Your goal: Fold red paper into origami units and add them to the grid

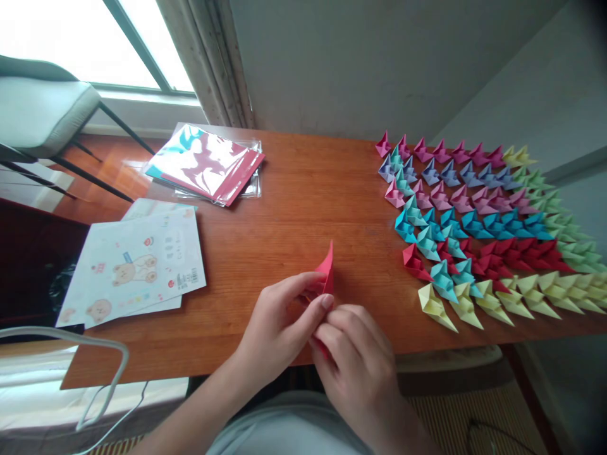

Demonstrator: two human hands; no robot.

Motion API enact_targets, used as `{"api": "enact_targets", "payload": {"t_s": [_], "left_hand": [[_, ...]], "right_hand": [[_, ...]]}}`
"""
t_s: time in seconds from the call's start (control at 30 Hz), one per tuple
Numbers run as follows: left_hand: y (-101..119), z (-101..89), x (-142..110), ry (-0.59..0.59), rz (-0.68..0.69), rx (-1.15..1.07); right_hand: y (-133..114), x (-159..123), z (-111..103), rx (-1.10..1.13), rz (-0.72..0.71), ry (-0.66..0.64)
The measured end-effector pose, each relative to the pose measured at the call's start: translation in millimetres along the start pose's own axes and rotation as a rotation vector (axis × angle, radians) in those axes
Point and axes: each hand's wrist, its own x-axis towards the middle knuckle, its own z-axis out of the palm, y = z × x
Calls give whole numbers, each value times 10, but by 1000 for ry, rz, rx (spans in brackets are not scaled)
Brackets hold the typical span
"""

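Left grip [279, 322] and right grip [358, 354] on folded red paper [327, 265], narrow, sharp-tipped.

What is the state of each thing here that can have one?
Red paper: folded
Left hand: pinching the paper
Right hand: curled, holding the paper
Paper figures: folded, lined up in rows
Plastic packs: stacked, lying flat
Printed sheets: overlapping, lying flat
Curtain: gathered
Chair: upright

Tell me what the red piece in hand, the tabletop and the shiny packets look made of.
Red piece: matte paper, apparently, being thin and folded. Tabletop: varnished wood or wood-look laminate, showing grain and soft sheen. Shiny packets: probably glossy clear plastic film outside, given the glare and transparent edges.
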Motion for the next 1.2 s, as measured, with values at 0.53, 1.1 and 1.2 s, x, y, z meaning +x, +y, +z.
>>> {"api": "enact_targets", "payload": {"t_s": [0.53, 1.1, 1.2], "left_hand": [[-168, -208, 90, -86, -5, 38], [-177, -207, 170, -306, 490, 1391], [-202, -208, 161, -306, 534, 1425]], "right_hand": [[697, 157, -154, 369, 709, -92], [781, 256, -90, -220, 361, -192], [820, 222, -67, -263, 178, -133]]}}
